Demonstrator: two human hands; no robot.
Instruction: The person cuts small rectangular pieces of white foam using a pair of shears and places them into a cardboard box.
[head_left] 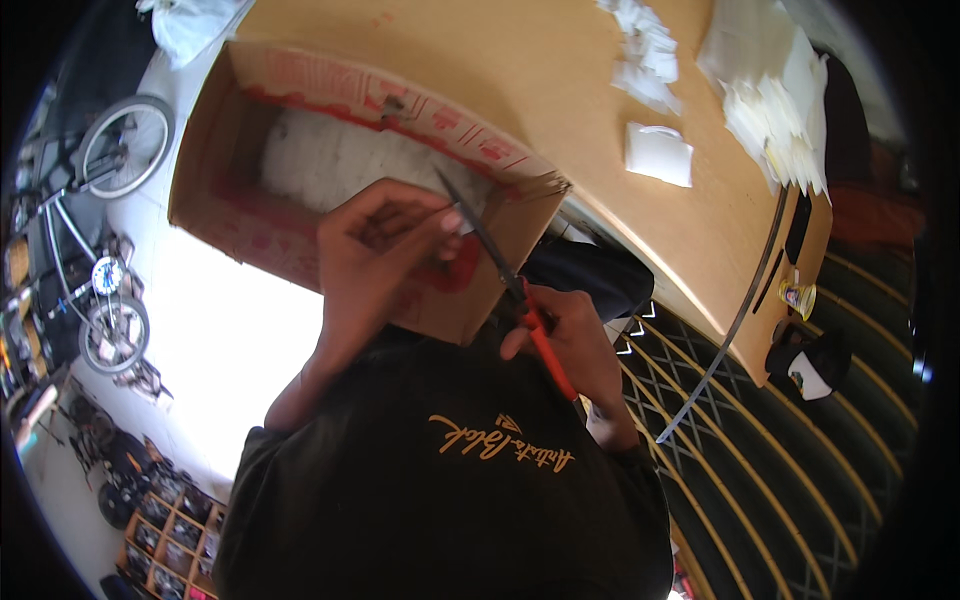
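Note:
My right hand [572, 335] grips a pair of scissors [541, 340] by their orange-red handles. Their dark blades point up and left, past the fingertips of my left hand [380, 250]. The left hand is closed in a pinch, and a small white bit [464, 222] shows at its fingertips beside the blades; its kind is too small to tell. Both hands are over the near right part of an open cardboard box [530, 215] with red print. White material [340, 160] lies inside the box, partly hidden by my left hand.
A brown table [540, 60] borders the box. On it lie a white folded piece [658, 155], crumpled white pieces [645, 55], a stack of white sheets [770, 120] and a long dark strip [735, 320]. Left on the floor are a bicycle [125, 150] and a divided wooden rack [170, 545].

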